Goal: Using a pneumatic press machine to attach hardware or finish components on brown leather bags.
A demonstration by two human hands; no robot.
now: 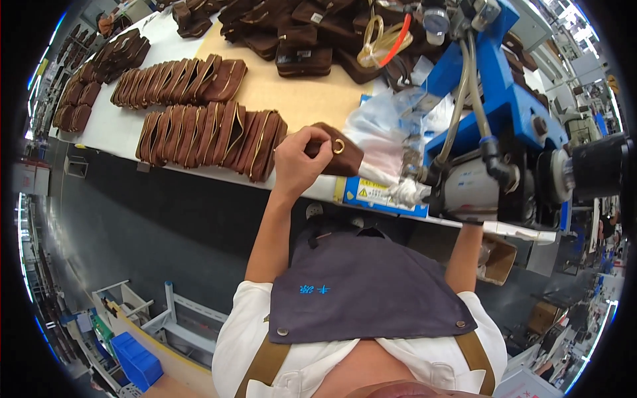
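Note:
My left hand (302,161) is closed, with thumb and fingers pinched together at a dark brown zip pouch (347,158) by the table's front edge. A round gold-coloured ring (339,146) shows on the pouch, just right of my fingertips. My fingers hide part of the pouch. My right forearm (466,252) reaches up to the blue and grey machine (472,186), whose body hides the right hand. Left of my left hand stands a tight row of brown zip pouches (206,136), several with gold zips gaping.
Behind that row stands a second row of pouches (169,83). Dark brown cases (304,60) are heaped at the back. A clear plastic bag (378,129) lies beside the machine, and clear hoses (464,86) hang over it. Below the right table edge is a cardboard box (499,262).

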